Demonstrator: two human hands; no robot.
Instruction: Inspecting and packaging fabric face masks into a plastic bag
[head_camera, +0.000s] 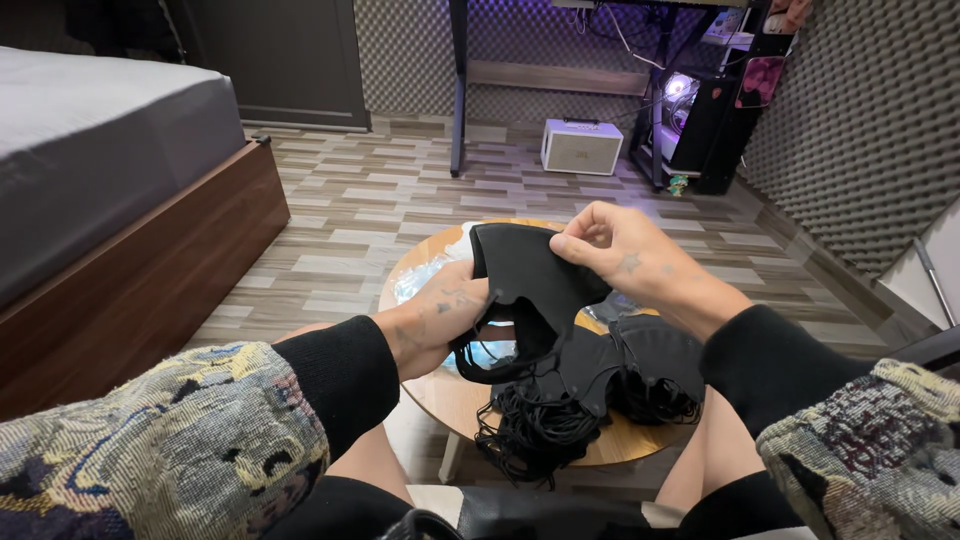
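I have a black mask (525, 275) held up between both hands, just over the round table (445, 395). My left hand (440, 320) is closed on the mask's lower left edge, fingers curled under the fabric so the ear loop hangs free below the grip. My right hand (620, 250) pinches the top right corner between thumb and fingertips, knuckles turned up. With the two grips apart like this the cloth hangs spread open between them, its face toward me, which I judge is why it is held by opposite edges and not bunched in one fist.

Directly beneath the grip, touching the hanging loop or nearly so, lies a pile of masks (590, 385), all black, their elastic loops tangled and spilling over the near edge of the table. Behind my left hand, on the far side of the tabletop, sit clear plastic wrappers (425, 275), crumpled and pale blue in places; another scrap shows under the held mask.

Off to the left of the grip and well apart is a bed (110, 130) on a wooden base. Beyond the grip, across the wood floor, a small white box (581, 146) stands by a desk leg, and a lit computer case (690, 115) glows near the foam-lined wall
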